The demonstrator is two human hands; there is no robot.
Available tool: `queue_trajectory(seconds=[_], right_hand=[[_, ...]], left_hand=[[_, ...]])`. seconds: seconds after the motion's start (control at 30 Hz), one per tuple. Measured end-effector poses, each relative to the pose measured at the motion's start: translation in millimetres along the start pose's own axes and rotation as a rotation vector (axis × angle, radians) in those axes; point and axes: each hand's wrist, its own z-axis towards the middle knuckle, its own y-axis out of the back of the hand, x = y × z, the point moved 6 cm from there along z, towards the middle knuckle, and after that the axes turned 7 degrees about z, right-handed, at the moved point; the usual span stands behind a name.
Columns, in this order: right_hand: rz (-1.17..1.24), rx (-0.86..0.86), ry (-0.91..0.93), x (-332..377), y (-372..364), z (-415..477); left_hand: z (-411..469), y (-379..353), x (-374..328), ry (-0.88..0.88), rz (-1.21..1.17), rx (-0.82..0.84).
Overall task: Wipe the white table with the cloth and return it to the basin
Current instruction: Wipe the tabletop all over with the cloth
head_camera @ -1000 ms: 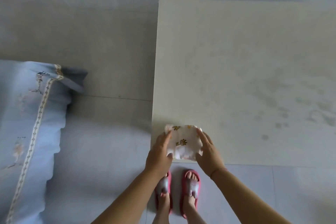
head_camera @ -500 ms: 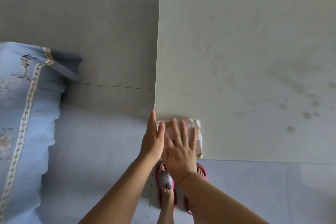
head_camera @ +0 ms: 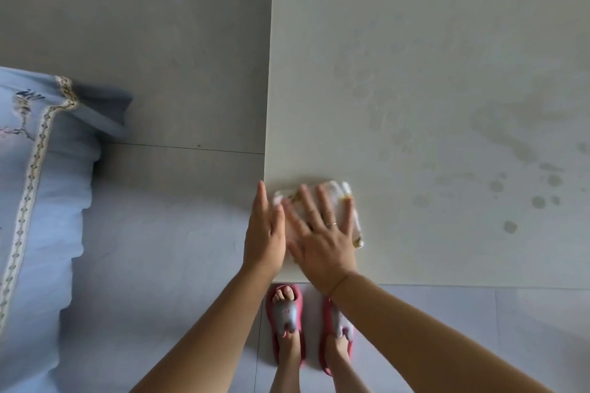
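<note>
Cloth [head_camera: 346,201], white with yellow print, flattened under right hand [head_camera: 322,239]

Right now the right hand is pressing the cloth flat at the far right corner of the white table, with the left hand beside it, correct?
Not quite. The head view shows the right hand pressing the cloth flat at the near left corner of the white table, just above the person's feet. The left hand is beside it at the table's left edge.

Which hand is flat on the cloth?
The right hand, the one with the ring, presses the white patterned cloth; the left hand rests beside it.
</note>
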Motion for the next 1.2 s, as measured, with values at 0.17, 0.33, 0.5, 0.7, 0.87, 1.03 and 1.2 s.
queue_trajectory(seconds=[0.17,0.33,0.5,0.7,0.87,1.03,1.2], right_hand=[[-0.106,-0.019,0.032,-66,23,30],[0.04,-0.066,-0.221,-37,18,46],[-0.126,-0.001,0.229,-45,27,71],[0.02,-0.121,-0.301,-75,34,102],[-0.115,0.025,0.271,-55,34,102],[0.022,-0.132,-0.354,-124,56,144],[-0.016,-0.049,-0.008,-35,29,142]], left_hand=[[11,0,-10,-0.049,0.01,-0.01],[32,-1,-17,-0.038,-0.016,-0.031],[49,0,-35,-0.058,-0.024,-0.077],[69,3,-53,-0.137,0.1,-0.162],[69,1,-50,-0.102,0.269,-0.225],[68,-1,-54,-0.1,0.361,-0.239],[69,-1,-53,-0.06,0.417,-0.208]])
